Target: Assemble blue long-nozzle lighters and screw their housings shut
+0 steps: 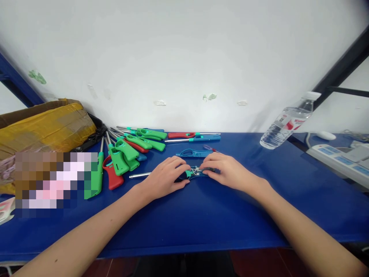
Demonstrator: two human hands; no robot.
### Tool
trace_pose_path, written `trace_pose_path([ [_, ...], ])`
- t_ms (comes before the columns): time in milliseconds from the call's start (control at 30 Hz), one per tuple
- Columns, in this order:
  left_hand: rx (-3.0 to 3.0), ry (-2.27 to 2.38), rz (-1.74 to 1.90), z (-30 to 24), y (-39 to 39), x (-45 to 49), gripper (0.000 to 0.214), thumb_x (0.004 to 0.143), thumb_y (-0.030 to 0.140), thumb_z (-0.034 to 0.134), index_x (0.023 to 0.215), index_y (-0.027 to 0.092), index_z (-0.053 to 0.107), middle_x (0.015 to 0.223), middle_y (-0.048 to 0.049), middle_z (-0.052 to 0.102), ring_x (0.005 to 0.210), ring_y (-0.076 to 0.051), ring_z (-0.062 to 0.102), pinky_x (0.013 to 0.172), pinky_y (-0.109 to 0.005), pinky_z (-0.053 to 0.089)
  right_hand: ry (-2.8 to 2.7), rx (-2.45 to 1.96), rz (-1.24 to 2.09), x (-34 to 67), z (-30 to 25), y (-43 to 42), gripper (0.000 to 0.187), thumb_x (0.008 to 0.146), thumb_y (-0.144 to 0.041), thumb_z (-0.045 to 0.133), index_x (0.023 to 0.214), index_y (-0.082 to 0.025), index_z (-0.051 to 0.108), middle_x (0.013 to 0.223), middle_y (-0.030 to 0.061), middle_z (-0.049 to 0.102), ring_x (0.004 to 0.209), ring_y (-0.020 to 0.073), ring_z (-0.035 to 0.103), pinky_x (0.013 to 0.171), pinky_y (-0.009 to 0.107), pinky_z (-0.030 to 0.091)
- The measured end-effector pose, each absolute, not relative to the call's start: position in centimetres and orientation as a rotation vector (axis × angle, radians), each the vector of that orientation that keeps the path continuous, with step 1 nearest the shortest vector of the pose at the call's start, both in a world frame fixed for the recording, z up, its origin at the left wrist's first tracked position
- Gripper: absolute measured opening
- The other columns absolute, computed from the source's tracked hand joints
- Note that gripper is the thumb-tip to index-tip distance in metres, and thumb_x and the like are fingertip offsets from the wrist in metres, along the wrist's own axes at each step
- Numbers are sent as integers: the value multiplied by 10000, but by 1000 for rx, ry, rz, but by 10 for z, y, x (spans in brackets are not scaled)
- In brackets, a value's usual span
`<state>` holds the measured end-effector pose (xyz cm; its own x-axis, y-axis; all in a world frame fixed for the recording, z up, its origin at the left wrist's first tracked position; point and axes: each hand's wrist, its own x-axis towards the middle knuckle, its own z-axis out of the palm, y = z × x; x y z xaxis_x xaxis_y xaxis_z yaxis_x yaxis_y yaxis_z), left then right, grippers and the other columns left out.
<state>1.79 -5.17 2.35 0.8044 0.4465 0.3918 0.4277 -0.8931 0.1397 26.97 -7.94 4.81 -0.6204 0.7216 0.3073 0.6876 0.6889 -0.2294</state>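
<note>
On the blue-topped table (pixel 178 227) in front of me, a person is bending both bare hands over an opened long-necked lighter (pixel 188 174) with a thin metal tube and a teal plastic inner part. This lighter is lying flat near the middle of the table, its tube pointing to the left. The left hand (pixel 168 175) is curving half closed around the body near the tube, with the thumb on the near side and the fingers on the far side. The right hand (pixel 226 171) is closing its fingertips on the handle end, where a dark part is showing; what exactly they are pinching, I cannot tell. Between the hands, thin pale wires are showing.

Just behind, an empty half-shell of blue plastic (pixel 194 153) is lying, and a small screwdriver with a clear reddish handle (pixel 211 149) is resting beside its right end. Farther back, a red plastic lighter (pixel 181 135) is lying next to a blue one. To the left, a heap of mostly green lighters (pixel 127 149) is spreading near a yellow-taped cardboard box (pixel 54 129). On the right, a clear plastic water bottle (pixel 285 125) is standing.
</note>
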Motion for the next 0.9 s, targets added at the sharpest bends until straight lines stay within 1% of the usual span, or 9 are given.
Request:
trace_pose_path([
  [200, 2951, 705, 660, 23, -52, 18, 264, 911, 287, 578, 1152, 179, 586, 1070, -95, 609, 1033, -232, 547, 920, -376, 470, -2526, -1021, 75, 267, 44, -81, 240, 932, -191, 514, 1057, -229, 715, 1023, 71, 675, 934, 192, 636, 881, 349, 513],
  [467, 2970, 685, 657, 22, -51, 18, 278, 916, 288, 575, 1161, 158, 581, 1067, -98, 592, 1014, -232, 528, 917, -375, 461, -2541, -996, 63, 265, 41, -81, 249, 945, -220, 512, 1092, -218, 713, 1030, 79, 659, 905, 190, 626, 809, 333, 516],
  [600, 2966, 691, 642, 22, -50, 18, 281, 912, 296, 585, 1152, 150, 582, 1070, -102, 584, 1017, -233, 527, 908, -370, 466, -2559, -973, 49, 264, 40, -81, 257, 953, -235, 500, 1101, -232, 710, 1039, 81, 646, 892, 193, 620, 787, 341, 518],
  [900, 2957, 716, 571, 24, -49, 18, 262, 923, 320, 571, 1128, 158, 566, 1067, -94, 582, 1011, -226, 527, 902, -357, 470, -2575, -976, 21, 262, 41, -83, 262, 960, -263, 481, 1101, -237, 701, 1107, 89, 624, 992, 217, 609, 866, 383, 511],
])
